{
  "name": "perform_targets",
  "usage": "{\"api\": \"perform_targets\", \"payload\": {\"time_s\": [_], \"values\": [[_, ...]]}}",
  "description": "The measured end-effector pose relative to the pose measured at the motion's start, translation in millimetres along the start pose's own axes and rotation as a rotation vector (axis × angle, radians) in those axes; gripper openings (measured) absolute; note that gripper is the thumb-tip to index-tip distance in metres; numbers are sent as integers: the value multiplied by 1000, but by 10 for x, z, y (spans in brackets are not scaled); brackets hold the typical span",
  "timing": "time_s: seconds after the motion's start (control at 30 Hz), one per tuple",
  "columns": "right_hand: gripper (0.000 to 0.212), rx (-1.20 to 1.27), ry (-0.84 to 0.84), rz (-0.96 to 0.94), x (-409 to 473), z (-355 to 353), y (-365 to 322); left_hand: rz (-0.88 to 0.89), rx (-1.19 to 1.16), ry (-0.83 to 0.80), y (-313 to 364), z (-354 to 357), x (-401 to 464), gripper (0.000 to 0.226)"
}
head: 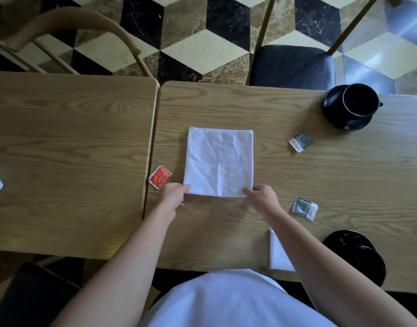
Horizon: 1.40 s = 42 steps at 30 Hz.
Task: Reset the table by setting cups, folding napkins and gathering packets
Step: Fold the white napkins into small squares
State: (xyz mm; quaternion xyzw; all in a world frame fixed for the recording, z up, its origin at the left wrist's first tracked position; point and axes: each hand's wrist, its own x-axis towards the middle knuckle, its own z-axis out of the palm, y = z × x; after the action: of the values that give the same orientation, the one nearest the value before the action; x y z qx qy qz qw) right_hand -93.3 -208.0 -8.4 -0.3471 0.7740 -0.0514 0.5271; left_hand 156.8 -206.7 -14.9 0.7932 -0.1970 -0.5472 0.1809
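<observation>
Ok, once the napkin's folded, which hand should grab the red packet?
Left, probably. The left hand pinches the white napkin's near left corner, with the red packet right beside it. The right hand holds the opposite corner, with the napkin between it and that packet.

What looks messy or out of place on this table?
Three packets lie scattered and askew: a red packet beside the white napkin, and two grey packets to its right, both looking torn open. The napkin is creased; the left hand and right hand hold its near corners.

Café: paired wooden tables (73, 138), cup (361, 100), packets (301, 141).
</observation>
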Motion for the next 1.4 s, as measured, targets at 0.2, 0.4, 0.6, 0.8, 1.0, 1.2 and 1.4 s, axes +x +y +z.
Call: {"api": "perform_targets", "payload": {"time_s": [0.2,0.4,0.6,0.8,1.0,1.2,1.4], "values": [[16,197,-34,56,-455,66,404,11,-126,-126,-318,-213,-372,12],[21,132,-95,153,-995,338,1089,-170,-68,-319,-1084,-380,-760,18],[18,135,-77,165,-1218,442,1251,-205,8,-283,-1261,-492,-811,15],[21,369,107,42,-1048,237,783,-3,-123,-165,-693,-435,-722,23],[9,524,8,77,-705,6,305,-11,-151,-155,-137,-315,-500,7],[11,565,-53,177,-284,23,129,-65,-72,-130,74,-178,-238,12],[16,472,-34,222,-87,123,146,-41,-12,-84,81,-66,-55,10]]}}
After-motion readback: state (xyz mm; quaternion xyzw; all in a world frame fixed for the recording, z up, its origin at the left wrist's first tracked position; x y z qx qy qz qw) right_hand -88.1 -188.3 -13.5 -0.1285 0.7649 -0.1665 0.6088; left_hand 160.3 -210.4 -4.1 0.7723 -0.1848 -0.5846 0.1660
